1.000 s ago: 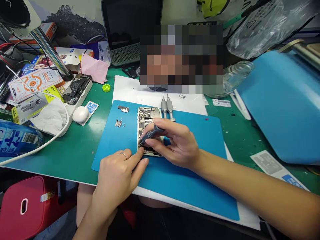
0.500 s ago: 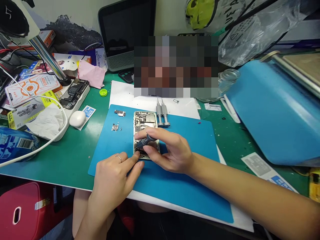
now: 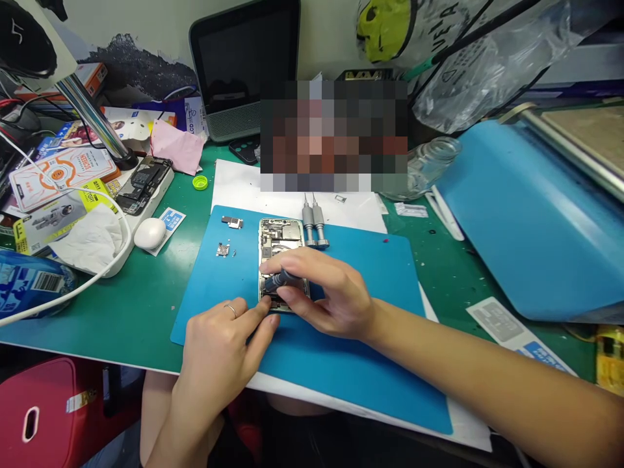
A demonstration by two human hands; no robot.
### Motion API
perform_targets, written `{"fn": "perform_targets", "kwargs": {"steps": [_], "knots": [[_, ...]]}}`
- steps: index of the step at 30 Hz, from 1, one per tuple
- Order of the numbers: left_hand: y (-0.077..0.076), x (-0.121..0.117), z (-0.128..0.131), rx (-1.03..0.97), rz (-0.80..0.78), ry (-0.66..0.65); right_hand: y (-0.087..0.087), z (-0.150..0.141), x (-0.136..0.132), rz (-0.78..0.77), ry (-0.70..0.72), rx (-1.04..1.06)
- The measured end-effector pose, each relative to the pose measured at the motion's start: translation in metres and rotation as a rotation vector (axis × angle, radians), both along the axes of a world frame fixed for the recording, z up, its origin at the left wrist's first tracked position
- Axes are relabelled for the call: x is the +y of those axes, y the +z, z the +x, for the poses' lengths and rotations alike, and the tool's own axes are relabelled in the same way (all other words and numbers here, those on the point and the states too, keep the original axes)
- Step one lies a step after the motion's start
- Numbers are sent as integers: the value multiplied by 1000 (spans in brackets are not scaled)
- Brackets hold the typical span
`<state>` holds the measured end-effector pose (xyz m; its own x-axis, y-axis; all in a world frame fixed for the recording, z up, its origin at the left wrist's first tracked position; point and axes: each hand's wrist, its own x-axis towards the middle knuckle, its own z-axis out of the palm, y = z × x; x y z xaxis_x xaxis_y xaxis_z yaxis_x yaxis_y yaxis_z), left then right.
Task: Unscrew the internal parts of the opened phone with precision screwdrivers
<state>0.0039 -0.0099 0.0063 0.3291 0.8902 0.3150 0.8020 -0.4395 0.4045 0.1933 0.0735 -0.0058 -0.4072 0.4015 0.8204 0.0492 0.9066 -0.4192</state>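
An opened smartphone (image 3: 292, 233) lies on the blue mat (image 3: 363, 370) with its inner parts showing. My right hand (image 3: 331, 292) grips a small dark screwdriver (image 3: 279, 280), tilted, its lower end over the bottom left of the phone. The screwdriver's tip is too small to make out. My left hand (image 3: 221, 341), fingers curled, presses its index fingertip on the phone's lower left corner, with the thumb close to the bottom edge. Left of the phone lie a small metal plate (image 3: 233, 222), another small bracket part (image 3: 223, 249) and tiny bits.
Two grey screwdrivers (image 3: 318, 224) lie beside the phone's top right. At the left are a white earbud case (image 3: 150, 233), another opened phone (image 3: 145, 186) and a lamp (image 3: 97, 117). A glass jar (image 3: 436, 162) and a large blue sheet (image 3: 517, 240) are at the right.
The screwdriver leans a little lower in my right hand than before. My left hand keeps its place on the phone. The view has shifted slightly.
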Motion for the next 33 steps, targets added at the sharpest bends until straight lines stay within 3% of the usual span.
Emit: {"fn": "perform_targets", "kwargs": {"steps": [11,16,22,29,33], "knots": [[0,0,0,3,-5,2,4,0,1,55,-68,-18],[0,-1,-1,11,-22,-6,4,0,1,-2,-13,-24],[1,1,0,9,-12,-2,4,-1,2,64,-50,-18],[0,0,1,3,-15,-7,2,0,0,-15,-22,-22],[0,0,1,8,0,0,3,-1,1,49,-30,-37]]}}
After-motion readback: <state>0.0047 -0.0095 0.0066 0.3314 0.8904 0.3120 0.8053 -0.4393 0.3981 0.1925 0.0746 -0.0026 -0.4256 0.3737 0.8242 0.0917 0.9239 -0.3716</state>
